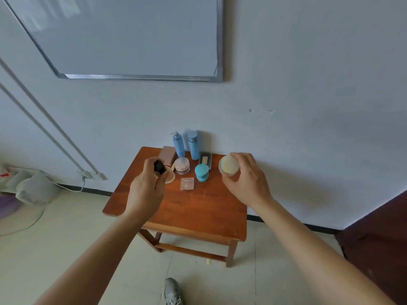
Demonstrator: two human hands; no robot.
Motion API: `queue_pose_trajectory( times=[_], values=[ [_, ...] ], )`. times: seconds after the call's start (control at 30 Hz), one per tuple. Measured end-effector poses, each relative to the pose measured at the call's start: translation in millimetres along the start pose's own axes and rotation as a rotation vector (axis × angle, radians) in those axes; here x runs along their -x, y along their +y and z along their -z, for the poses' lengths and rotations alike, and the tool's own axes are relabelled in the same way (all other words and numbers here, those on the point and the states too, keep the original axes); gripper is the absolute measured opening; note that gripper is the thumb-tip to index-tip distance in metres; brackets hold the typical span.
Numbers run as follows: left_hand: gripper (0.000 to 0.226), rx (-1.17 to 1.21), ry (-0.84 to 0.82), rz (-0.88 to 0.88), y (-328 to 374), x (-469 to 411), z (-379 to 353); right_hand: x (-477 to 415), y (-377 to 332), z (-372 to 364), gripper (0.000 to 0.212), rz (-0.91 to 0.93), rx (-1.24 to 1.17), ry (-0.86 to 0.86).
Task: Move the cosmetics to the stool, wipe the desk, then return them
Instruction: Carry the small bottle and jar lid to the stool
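Observation:
A wooden stool (198, 212) stands against the wall with cosmetics on its far half. My left hand (146, 190) hovers over the stool's left side, gripping a small black item (159, 167), with a round beige puff (170, 177) just beneath it. My right hand (246, 179) holds a round cream-lidded jar (229, 165) above the stool's right rear corner. On the stool stand two blue bottles (186, 145), a pink jar (182, 165), a teal jar (201, 172), a small square compact (187, 184), a brown box (167, 156) and a dark palette (205, 160).
A whiteboard (132, 36) hangs on the wall above. A dark wooden desk corner (378, 234) shows at the right edge. Bags and a white cable lie on the floor at left (35, 188). My shoe (172, 291) is on the tiled floor in front of the stool.

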State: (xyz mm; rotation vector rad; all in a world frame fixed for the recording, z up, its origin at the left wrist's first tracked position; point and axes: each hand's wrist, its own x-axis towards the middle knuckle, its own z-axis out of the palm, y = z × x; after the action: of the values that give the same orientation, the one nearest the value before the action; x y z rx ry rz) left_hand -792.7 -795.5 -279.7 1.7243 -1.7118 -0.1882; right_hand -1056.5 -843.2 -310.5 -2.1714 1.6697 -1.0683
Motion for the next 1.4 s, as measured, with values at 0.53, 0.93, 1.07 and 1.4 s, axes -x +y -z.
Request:
queue_pose_trajectory(
  times=[0.53, 0.93, 1.07, 1.4],
  values=[
    [0.021, 0.116, -0.33, 0.147, -229.6, -198.9, -51.0, -113.5, -36.3, -209.5, 0.059, -0.295, 0.148, -0.312],
    [0.027, 0.19, -0.603, 0.269, -290.2, -210.5, -138.7, -97.8, -34.2, -314.0, 0.04, -0.327, 0.155, -0.527],
    [0.029, 0.188, -0.641, 0.232, -292.0, -210.9, -149.0, -91.1, -30.8, -327.5, 0.043, -0.25, 0.202, -0.563],
    [0.058, -0.014, -0.575, 0.097, -257.7, -236.8, -115.4, -127.1, -23.2, -266.1, 0.042, -0.235, 0.203, -0.415]
  ],
)
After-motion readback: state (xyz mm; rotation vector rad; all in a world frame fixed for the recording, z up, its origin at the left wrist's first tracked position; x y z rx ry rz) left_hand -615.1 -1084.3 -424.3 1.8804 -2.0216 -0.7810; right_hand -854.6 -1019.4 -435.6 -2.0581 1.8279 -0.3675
